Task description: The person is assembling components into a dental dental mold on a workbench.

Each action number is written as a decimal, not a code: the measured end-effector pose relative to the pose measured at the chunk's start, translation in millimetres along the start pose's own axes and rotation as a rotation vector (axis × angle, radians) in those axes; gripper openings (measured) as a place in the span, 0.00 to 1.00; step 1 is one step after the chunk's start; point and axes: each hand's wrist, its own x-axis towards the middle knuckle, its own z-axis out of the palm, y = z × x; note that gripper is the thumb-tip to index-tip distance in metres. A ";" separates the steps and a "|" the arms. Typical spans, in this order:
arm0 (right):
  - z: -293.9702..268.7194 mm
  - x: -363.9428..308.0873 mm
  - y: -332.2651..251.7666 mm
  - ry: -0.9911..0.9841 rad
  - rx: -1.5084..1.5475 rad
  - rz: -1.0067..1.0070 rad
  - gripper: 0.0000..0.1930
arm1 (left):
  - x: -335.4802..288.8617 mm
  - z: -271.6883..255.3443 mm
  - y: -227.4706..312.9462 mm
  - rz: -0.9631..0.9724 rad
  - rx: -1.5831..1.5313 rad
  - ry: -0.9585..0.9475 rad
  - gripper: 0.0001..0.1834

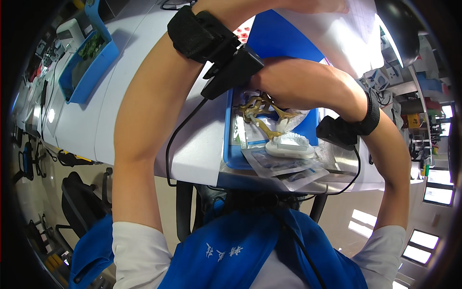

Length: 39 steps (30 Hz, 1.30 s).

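My left arm reaches up and bends right along the top edge. My left hand (325, 6) is partly cut off there, beside a bright white sheet (353, 36); its grip does not show. My right hand (272, 79) reaches leftward over a blue tray (231, 149), its fingers hidden by the black device (231, 72) on my left arm. Just below it lies a brass-coloured metal frame, like a dental articulator (262, 123). A white dental cast (289, 146) with a row of teeth rests on clear plastic bags (274, 164) at the tray's near edge.
A blue panel (284, 36) stands behind the tray. At the left, a blue bin (91, 70) holds something green. A second black device (337, 131) is strapped to my right arm; black cables (175, 139) hang from both. An office chair (79, 197) stands at the left.
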 end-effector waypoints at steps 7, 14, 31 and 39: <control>5.2 -6.9 4.2 0.074 0.030 -0.113 0.15 | 4.1 -14.7 20.8 -0.164 -0.038 -0.142 0.16; 0.2 -12.3 3.8 0.116 0.067 -0.138 0.18 | 0.3 -7.8 6.1 -0.120 -0.081 -0.122 0.16; 34.8 -152.1 43.7 0.206 0.368 0.253 0.16 | 11.4 -71.3 91.4 -0.175 -0.157 -0.218 0.15; 61.2 -172.2 21.4 0.433 0.197 0.291 0.16 | 9.6 -53.6 107.0 -0.049 0.278 -0.180 0.16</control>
